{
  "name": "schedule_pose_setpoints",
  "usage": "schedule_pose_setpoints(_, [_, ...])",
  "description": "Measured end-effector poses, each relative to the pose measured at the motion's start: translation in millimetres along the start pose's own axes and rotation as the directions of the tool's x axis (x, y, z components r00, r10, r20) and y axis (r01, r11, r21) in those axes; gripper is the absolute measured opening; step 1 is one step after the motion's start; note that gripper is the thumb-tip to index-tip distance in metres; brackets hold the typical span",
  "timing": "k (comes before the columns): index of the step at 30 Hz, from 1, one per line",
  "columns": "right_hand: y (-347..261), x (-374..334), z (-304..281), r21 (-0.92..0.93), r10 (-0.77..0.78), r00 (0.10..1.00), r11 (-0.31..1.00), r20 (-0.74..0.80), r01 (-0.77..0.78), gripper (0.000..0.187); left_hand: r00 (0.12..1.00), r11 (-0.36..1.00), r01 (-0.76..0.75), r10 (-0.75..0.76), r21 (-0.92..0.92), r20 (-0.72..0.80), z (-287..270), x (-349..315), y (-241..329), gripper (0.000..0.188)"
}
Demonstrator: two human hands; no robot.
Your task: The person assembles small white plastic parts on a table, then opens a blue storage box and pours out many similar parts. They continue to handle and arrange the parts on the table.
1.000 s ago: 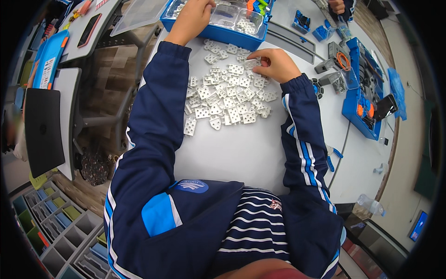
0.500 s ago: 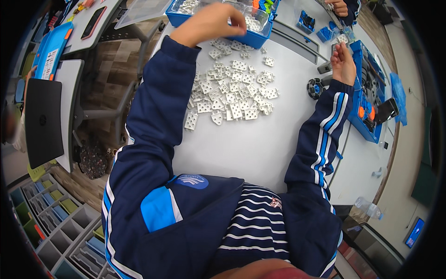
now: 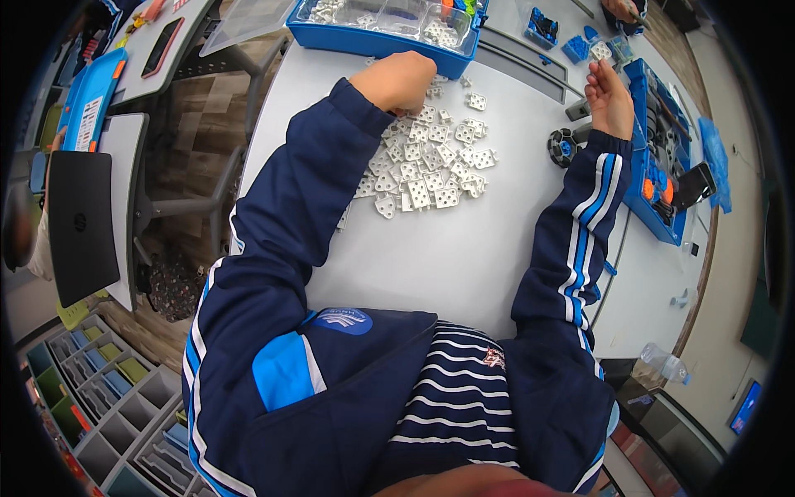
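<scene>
A heap of small white plastic building pieces with round holes (image 3: 420,194) lies spread over the white table (image 3: 414,257). My left hand (image 3: 399,81) is bent down over the heap's far edge, and its fingertips are hidden behind the hand. Off to the right, my right hand (image 3: 611,103) is raised with thumb and fingers drawn together. At its fingertips shows one white building piece (image 3: 600,51), apparently pinched there. A blue bin (image 3: 381,40) with clear compartments holding more white pieces stands just beyond my left hand.
At right, a blue bin (image 3: 636,170) holds dark and orange parts. Beside it sits a black wheel (image 3: 563,147). Another person's hand (image 3: 625,8) shows at the far right. On the left are a dark laptop (image 3: 81,224) and a phone (image 3: 162,47) on neighbouring desks.
My left hand has come down from beside the blue bin to the far edge of the heap. The right hand stays raised, and the whole view has shifted slightly.
</scene>
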State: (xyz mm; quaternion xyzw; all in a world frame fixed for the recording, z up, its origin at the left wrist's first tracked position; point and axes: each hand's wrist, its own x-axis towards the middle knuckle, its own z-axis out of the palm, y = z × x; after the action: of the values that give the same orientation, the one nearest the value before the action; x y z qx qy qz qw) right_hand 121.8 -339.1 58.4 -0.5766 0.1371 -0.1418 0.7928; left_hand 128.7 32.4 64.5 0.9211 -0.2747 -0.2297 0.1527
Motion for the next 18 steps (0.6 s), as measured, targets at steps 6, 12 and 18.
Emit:
schedule_pose_setpoints(6, [2, 4, -3, 0.004, 0.008, 1.000, 1.000, -0.013, -0.008, 0.025, 0.996, 0.978, -0.077, 0.086, -0.193, 0.039, -16, -10, -5, 0.014])
schedule_pose_setpoints(12, [4, 1, 2, -0.066, -0.018, 1.000, 0.998, -0.002, 0.018, 0.032, 0.928, 0.820, -0.339, 0.213, -0.461, -0.305, -38, -21, -7, 0.024])
schedule_pose_setpoints(18, [3, -7, 14, -0.112, -0.018, 0.997, 0.993, 0.073, 0.026, 0.032, 0.476, 0.950, -0.311, 0.157, 0.002, -0.865, -38, 6, -11, 0.019])
